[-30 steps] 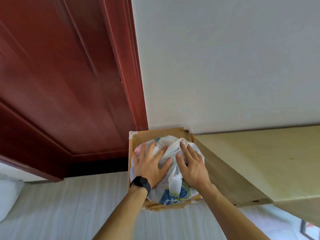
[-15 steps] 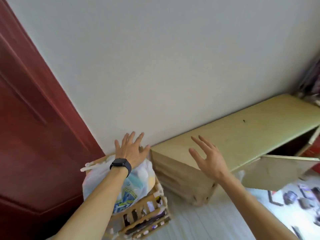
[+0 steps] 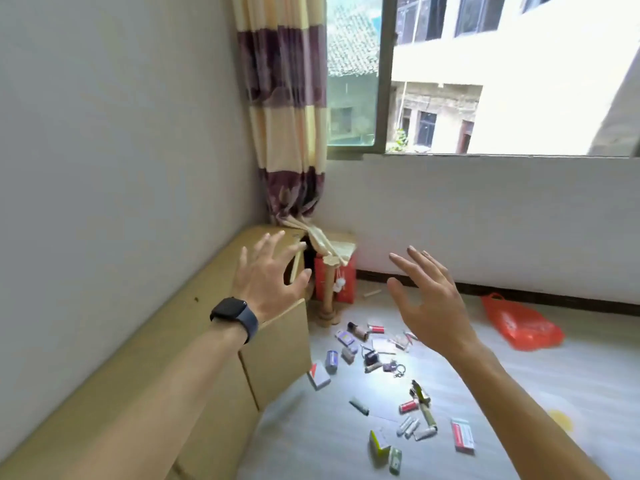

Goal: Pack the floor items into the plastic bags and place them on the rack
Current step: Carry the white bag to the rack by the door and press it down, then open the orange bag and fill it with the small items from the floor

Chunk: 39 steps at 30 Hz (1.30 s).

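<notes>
Floor items [image 3: 371, 357] lie scattered on the pale floor just beside the open door [image 3: 277, 355] of the low wooden cabinet [image 3: 214, 271]: small cans, tubes, boxes, keys and packets, loosely spread out from its front. An orange plastic bag [image 3: 519, 323] lies flat on the floor well apart from the cabinet, past the items, close under the window wall. The left hand [image 3: 268, 275], a black watch [image 3: 235, 318] on its wrist, is raised over the cabinet's far end, fingers spread, holding nothing. The right hand [image 3: 429, 303] is raised above the items, fingers spread too, palm turned toward the cabinet, touching nothing. A striped curtain [image 3: 287, 116] hangs over the cabinet's far corner.
</notes>
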Each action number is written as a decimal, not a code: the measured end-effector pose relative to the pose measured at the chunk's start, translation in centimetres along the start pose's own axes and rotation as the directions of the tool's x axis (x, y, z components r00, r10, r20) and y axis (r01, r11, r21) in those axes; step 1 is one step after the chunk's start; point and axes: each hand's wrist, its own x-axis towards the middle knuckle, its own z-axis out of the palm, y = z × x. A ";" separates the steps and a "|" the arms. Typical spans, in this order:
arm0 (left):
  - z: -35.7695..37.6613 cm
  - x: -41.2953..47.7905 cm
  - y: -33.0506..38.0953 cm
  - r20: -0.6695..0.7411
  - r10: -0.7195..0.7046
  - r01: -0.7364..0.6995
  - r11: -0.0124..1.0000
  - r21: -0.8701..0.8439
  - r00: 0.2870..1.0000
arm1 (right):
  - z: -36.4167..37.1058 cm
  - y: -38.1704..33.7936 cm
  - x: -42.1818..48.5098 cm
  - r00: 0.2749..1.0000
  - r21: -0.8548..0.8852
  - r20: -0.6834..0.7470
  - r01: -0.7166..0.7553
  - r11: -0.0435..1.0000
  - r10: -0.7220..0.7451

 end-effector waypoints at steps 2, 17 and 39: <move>0.8 3.9 4.8 -0.036 0.084 -0.084 0.996 -0.018 0.996 | -4.3 3.7 1.1 0.997 -0.035 -0.052 -0.051 0.998 0.050; 6.8 35.4 25.4 -0.185 0.321 -0.343 0.933 -0.105 0.929 | -20.3 21.3 22.3 0.956 -0.409 -0.284 -0.190 0.893 0.073; 23.7 67.8 51.6 -0.204 0.231 -0.261 0.956 -0.136 0.951 | -33.0 55.2 48.8 0.979 -0.544 -0.200 -0.136 0.828 0.030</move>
